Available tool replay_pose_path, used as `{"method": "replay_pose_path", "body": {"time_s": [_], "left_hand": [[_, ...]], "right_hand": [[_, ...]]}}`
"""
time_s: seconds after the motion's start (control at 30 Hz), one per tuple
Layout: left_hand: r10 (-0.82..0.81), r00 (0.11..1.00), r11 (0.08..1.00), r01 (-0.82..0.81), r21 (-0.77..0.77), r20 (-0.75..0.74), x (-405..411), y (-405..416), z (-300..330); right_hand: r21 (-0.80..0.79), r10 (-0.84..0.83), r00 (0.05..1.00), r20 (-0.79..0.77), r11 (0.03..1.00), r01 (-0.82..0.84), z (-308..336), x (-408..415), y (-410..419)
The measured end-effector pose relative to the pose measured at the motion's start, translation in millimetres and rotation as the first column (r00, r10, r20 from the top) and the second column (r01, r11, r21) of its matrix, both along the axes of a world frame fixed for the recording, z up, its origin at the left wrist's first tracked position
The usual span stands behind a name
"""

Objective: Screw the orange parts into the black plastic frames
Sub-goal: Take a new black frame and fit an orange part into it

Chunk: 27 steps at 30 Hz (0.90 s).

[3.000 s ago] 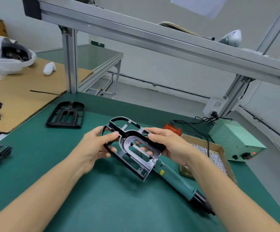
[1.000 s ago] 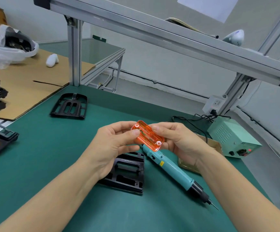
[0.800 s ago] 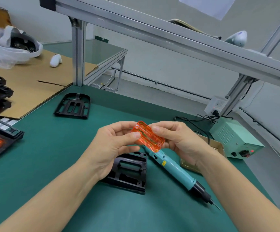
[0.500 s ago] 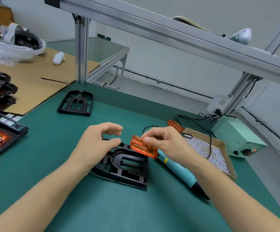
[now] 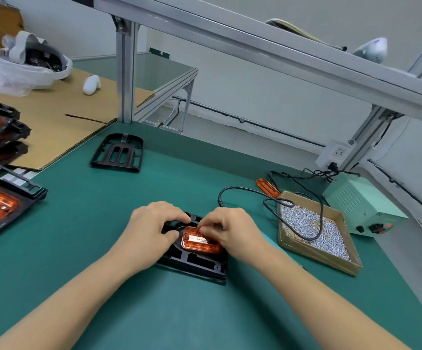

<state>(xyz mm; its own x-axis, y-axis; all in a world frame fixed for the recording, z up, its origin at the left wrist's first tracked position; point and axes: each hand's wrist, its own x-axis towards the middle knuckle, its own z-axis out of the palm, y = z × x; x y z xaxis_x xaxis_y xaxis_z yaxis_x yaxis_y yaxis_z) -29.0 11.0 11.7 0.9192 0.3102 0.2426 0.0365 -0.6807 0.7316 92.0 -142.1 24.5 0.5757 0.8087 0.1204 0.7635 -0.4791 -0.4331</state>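
Far left on the green desk (image 5: 78,236): stacked frames (image 5: 0,198) already carrying orange parts. Spare frame (image 5: 117,152) lies farther back. Centre: left hand (image 5: 152,231), grip curled onto the near frame (image 5: 192,263), lying flat. Orange part (image 5: 200,242) sits in that frame. Right hand (image 5: 232,231), grip pinching the part's far edge. Right: screw box (image 5: 316,231), cable across it; power supply (image 5: 361,205) beyond.
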Motion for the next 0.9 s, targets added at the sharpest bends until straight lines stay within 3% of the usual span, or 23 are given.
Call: {"method": "replay_pose_path", "body": {"time_s": [0.1, 0.2, 0.43, 0.57, 0.7, 0.77, 0.9], "left_hand": [[-0.011, 1.0, 1.0, 0.011, 0.017, 0.005, 1, 1, -1], [-0.018, 1.0, 0.999, 0.018, 0.033, 0.016, 2, 1, -3], [-0.002, 1.0, 0.986, 0.0, 0.166, 0.013, 4, -2, -11], [0.02, 1.0, 0.962, -0.013, 0.274, -0.023, 6, -2, -19], [0.049, 0.999, 0.951, -0.046, 0.304, 0.0, 8, -5, -21], [0.055, 0.998, 0.938, -0.06, 0.342, 0.025, 8, -7, -20], [-0.041, 0.996, 0.921, 0.006, 0.39, 0.084, 17, -12, -12]], "right_hand": [[-0.073, 0.06, 0.982, 0.181, 0.996, -0.048, -3, -3, 1], [-0.027, 0.059, 0.963, 0.264, 0.998, -0.053, -8, -8, -3], [0.07, 0.042, 0.965, 0.26, 0.996, -0.062, -15, -19, -10], [0.062, 0.079, 0.991, 0.107, 0.994, -0.086, -2, -12, -25], [0.186, -0.145, 0.987, 0.07, 0.974, 0.13, 12, -3, -50], [0.077, -0.257, 0.959, 0.119, 0.966, 0.249, 14, 2, -62], [-0.3, -0.38, 0.92, 0.094, 0.87, 0.391, 15, 9, -86]]}}
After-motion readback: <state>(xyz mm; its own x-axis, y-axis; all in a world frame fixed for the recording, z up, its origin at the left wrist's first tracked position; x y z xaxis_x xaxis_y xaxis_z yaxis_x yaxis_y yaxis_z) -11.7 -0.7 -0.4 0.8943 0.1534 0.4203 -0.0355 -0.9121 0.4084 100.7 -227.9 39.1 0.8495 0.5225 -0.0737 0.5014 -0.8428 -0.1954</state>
